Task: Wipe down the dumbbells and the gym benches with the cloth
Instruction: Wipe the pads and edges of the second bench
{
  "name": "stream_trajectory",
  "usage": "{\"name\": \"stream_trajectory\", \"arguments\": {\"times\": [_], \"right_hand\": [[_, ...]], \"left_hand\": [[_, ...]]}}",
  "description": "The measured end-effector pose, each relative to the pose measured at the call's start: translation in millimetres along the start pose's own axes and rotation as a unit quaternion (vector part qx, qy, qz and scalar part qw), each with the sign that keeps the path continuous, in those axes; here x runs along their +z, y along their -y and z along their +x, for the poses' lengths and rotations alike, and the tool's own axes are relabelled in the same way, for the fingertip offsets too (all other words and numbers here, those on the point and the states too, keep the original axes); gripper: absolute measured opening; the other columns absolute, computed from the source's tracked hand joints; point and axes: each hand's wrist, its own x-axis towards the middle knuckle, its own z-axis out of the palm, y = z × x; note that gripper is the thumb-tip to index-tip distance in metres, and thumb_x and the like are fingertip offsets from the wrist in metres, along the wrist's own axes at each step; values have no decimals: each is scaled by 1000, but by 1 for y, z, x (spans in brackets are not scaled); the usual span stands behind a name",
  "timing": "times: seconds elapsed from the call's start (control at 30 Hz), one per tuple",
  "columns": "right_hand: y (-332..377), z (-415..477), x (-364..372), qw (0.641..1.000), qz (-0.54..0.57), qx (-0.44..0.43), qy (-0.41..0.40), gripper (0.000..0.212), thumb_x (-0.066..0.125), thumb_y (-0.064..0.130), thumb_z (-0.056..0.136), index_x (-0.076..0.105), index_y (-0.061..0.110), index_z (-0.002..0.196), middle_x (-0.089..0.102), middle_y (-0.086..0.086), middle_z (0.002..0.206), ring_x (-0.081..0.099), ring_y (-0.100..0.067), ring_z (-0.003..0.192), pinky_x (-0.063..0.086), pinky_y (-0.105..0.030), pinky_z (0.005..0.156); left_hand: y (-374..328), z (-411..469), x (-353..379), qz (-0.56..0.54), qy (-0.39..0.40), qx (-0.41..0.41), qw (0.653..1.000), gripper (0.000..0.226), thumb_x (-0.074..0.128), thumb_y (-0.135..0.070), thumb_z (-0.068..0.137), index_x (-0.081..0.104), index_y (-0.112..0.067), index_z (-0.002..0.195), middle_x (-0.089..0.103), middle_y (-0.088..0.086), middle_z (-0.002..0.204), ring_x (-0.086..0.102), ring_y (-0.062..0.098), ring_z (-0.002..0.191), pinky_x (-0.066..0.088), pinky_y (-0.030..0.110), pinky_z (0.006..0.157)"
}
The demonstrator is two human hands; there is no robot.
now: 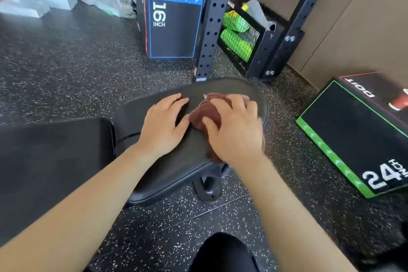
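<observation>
1. The right hand (231, 126) lies palm-down on a bunched reddish-brown cloth (204, 115), fingers curled over the wad and pressing it into the pad; that looks like a wiping hold, with weight carried through the palm.
2. The left hand (164, 123) rests just beside the cloth, flat and empty, fingers spread on the pad. I judge it is bracing the pad so it does not shift under the rubbing.
3. Both hands sit on the black, rounded, padded seat of a gym bench (154, 174). The cloth is toward the seat's far right part, near the rounded end.
4. The cloth is crumpled, so its long axis is uncertain; what shows runs roughly from the far end of the seat back under the right palm.
5. The bench's second black pad (55, 157) lies to the left, so the bench's length runs left to right across the view.
6. Beyond stand a black perforated steel rack upright (212, 17) and a black plyo box marked "16 INCH" (174, 24); a green-edged box marked "24" (357, 137) lies to the right on the speckled rubber floor (66, 62). No dumbbells are visible.
</observation>
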Motion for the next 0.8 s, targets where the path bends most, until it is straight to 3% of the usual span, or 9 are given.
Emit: {"name": "stream_trajectory", "arguments": {"times": [0.13,0.3,0.53,0.67,0.8], "right_hand": [[5,17,3,999,13,29,18,39,46,45,92,45,35,130,34,1,142,25,-32,130,33,-49,97],[15,70,6,997,21,71,32,40,42,42,96,42,30,134,30,-3,146,21,-32,134,28,-49,101],[-3,37,2,997,24,69,10,42,43,44,94,41,33,135,31,0,146,26,-31,132,32,-49,99],[5,68,5,993,14,117,11,42,42,42,95,41,29,135,28,-3,147,21,-31,134,28,-49,102],[7,103,7,993,30,110,27,42,43,42,95,42,28,134,31,-5,145,25,-33,132,28,-48,102]], "left_hand": [[0,-3,-8,-22,1,2,1000,45,50,-32,92,47,-19,135,40,2,146,33,21,136,25,43,112],[0,-2,-9,-12,-6,12,1000,52,40,-41,87,48,-19,134,42,2,144,35,22,134,26,39,111],[3,-1,-6,-4,1,3,1000,45,48,-34,93,44,-23,136,38,-2,147,30,18,136,23,42,112],[4,-1,-4,-5,-11,-5,1000,43,48,-37,91,44,-28,133,38,-7,144,31,16,134,24,43,110],[4,0,-3,-8,-15,-11,1000,41,47,-40,90,44,-33,131,37,-11,143,29,12,134,20,39,107]]}}
